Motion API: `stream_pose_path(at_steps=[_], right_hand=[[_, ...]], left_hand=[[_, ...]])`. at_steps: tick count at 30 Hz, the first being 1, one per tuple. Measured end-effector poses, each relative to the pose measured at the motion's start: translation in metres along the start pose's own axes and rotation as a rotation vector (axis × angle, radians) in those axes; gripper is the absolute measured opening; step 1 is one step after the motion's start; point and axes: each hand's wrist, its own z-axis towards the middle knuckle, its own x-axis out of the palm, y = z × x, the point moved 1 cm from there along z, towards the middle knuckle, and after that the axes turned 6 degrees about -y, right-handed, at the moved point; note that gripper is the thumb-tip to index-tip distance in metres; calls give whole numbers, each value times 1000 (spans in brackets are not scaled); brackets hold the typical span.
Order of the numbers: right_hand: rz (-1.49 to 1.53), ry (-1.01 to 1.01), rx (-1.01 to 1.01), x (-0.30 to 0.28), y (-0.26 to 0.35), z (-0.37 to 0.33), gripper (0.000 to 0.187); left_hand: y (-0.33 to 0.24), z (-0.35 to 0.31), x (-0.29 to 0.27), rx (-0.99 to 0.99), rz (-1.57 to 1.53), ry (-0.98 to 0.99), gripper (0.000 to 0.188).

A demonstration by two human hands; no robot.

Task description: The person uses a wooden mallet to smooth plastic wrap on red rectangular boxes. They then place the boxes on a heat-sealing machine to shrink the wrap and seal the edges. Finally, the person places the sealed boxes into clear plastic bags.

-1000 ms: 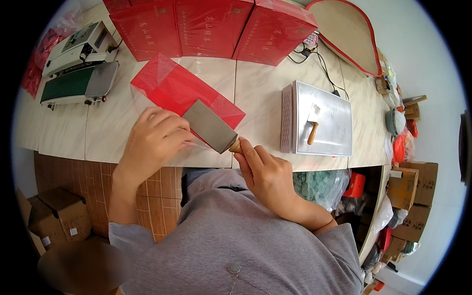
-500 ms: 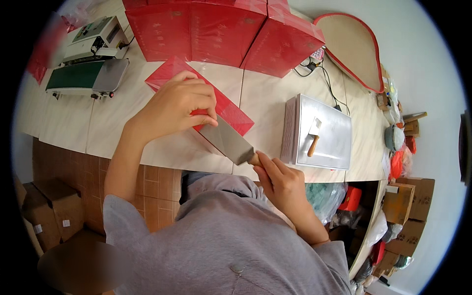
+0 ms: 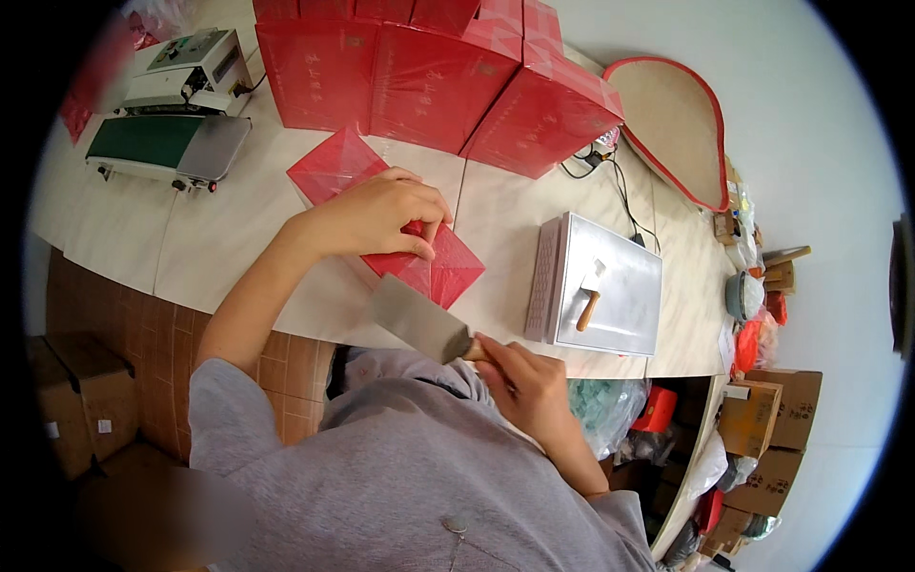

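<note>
A red box (image 3: 459,276) wrapped in clear film lies slantwise on the table in front of me. My left hand (image 3: 391,217) rests over its middle, with curled fingers and thumb closed on the wrapped box; what lies right under the fingertips is partly hidden. In my right hand (image 3: 527,381) is the wooden handle of a scraper (image 3: 417,319) with a broad metal blade. The blade points left, just on my side of the box's near edge. Whether it touches the box I cannot tell.
Large red wrapped boxes (image 3: 429,91) stand stacked at the back. A silver flat-topped metal box (image 3: 624,305) on the right bears a second scraper (image 3: 589,303). Far left is a machine with a green belt (image 3: 143,141). Cables (image 3: 620,181) run behind; cartons (image 3: 762,419) stand right.
The scraper blade has come off the box toward me and left, out from beside my left fingers. My left hand has slid rightward along the box. The view has shifted slightly.
</note>
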Motion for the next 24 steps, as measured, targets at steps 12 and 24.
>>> stream_pose_path(at_steps=[12,24], right_hand=[[-236,-17,9,22,7,14,30],[-314,-26,173,13,15,7,28]], left_hand=[[-1,2,-4,-14,1,65,18],[49,-48,-35,-327,-48,-843,20]])
